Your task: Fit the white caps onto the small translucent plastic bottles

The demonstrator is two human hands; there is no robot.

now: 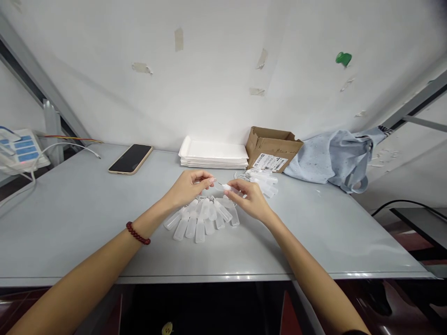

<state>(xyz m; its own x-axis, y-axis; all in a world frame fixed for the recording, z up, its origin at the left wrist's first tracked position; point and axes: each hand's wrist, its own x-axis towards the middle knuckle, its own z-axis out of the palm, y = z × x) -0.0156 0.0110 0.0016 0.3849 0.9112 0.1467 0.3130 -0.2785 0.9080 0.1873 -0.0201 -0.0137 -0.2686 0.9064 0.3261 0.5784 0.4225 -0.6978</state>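
Note:
My right hand (pixel 250 199) grips a small translucent squeeze bottle with a white top (pixel 226 187). A thin, dark metal-like tip (pixel 219 183) points from that top toward my left hand (pixel 190 187). The thumb and forefinger of my left hand are pinched together just left of the tip, on something too small to make out. Below both hands, several translucent squeeze bottles (pixel 200 225) lie fanned out on the grey table (pixel 146 260). Beyond my right hand is another group of similar bottles (pixel 268 180), partly hidden by that hand.
A phone (pixel 130 159) lies at the back left. Stacked white padded envelopes (pixel 216 153) and an open cardboard box (pixel 270 146) stand against the wall. Light blue cloth (pixel 330 158) is bunched at the right. A power strip (pixel 24 151) with cables sits far left.

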